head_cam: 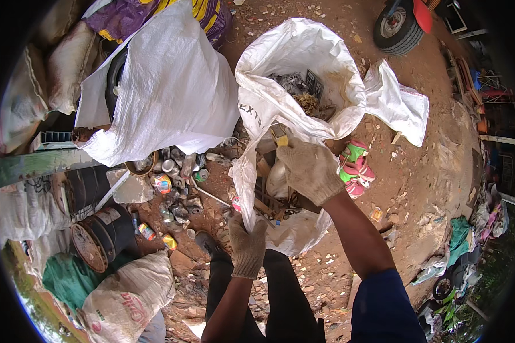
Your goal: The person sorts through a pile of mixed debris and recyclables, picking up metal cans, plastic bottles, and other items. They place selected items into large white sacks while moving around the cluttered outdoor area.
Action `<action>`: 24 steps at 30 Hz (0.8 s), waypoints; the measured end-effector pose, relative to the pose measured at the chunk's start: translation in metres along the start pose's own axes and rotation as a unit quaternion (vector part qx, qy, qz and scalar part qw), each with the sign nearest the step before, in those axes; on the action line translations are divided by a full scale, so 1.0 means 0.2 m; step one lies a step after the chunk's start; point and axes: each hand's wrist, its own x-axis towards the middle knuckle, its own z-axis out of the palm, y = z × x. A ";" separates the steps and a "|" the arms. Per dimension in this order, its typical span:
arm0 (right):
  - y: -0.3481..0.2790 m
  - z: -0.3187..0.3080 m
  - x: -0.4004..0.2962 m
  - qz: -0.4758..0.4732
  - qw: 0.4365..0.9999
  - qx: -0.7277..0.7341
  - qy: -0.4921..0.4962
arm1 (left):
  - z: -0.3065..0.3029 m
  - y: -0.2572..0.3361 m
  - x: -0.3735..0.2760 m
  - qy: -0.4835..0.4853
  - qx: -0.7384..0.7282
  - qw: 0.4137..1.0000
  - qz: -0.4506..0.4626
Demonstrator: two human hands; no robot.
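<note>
My left hand point(245, 244), in a beige knitted work glove, grips the gathered rim of a white woven sack point(300, 233) that holds mixed scrap. My right hand point(311, 171), gloved alike, is above that sack's mouth, closed around a small yellow and metal piece point(280, 135) whose kind I cannot tell. Inside the sack, a rounded pale metal object point(277, 180) lies among strips and wires. Just beyond stands a larger open white woven sack point(300, 38), with grey crumpled scrap point(289, 81) and a dark plate with characters point(314, 84) in it.
Crushed cans point(171, 167) litter the ground at left, near a dark drum point(105, 236) and a filled sack point(131, 296). A white sheet point(176, 85) drapes over things at upper left. Pink and green shoes point(356, 167) lie right of the sacks; a wheel point(397, 28) stands beyond.
</note>
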 end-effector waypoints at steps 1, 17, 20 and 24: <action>-0.04 -0.07 -0.05 -0.002 0.999 0.042 0.027 | 0.01 -0.01 -0.06 0.066 0.031 0.997 0.027; -0.12 -0.12 0.00 -0.062 0.987 -0.142 -0.045 | 0.45 -0.19 -0.52 0.007 -0.278 0.914 -0.296; -0.24 -0.50 -0.39 -0.033 0.986 -0.159 -0.019 | 0.47 -0.17 -0.54 -0.021 -0.267 0.911 -0.314; -0.39 -0.31 -0.57 0.038 0.968 -0.203 -0.143 | 0.50 -0.29 -0.55 -0.008 -0.223 0.946 -0.236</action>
